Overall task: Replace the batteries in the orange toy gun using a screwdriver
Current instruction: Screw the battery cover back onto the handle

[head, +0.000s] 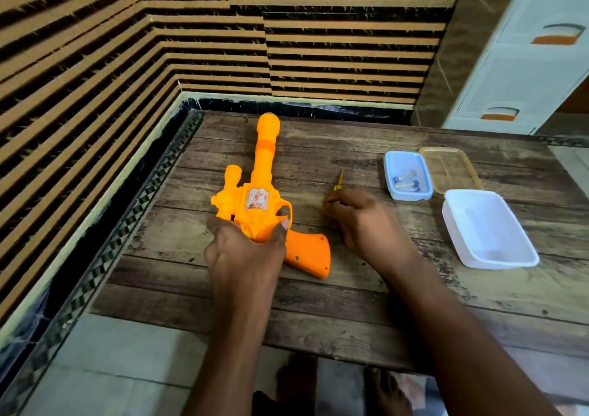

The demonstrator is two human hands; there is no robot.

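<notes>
The bright orange plastic toy gun [255,198] lies flat on the worn wood-grain bench [350,304], barrel pointing far. The left hand [245,253] grips its body just above the handle, whose screws look still in place. The right hand [366,221] closes around a small yellow-handled screwdriver [339,180]. Batteries [406,181] wait in the pale blue tub [391,173] to the right; a white tub [490,233] sits nearer. By my reading, the work is barely begun: unscrewing, swapping and closing all remain.

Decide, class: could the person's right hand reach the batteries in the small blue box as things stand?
Probably yes. The blue box lies open just beyond the right hand, batteries exposed; but that hand holds the screwdriver.
</notes>
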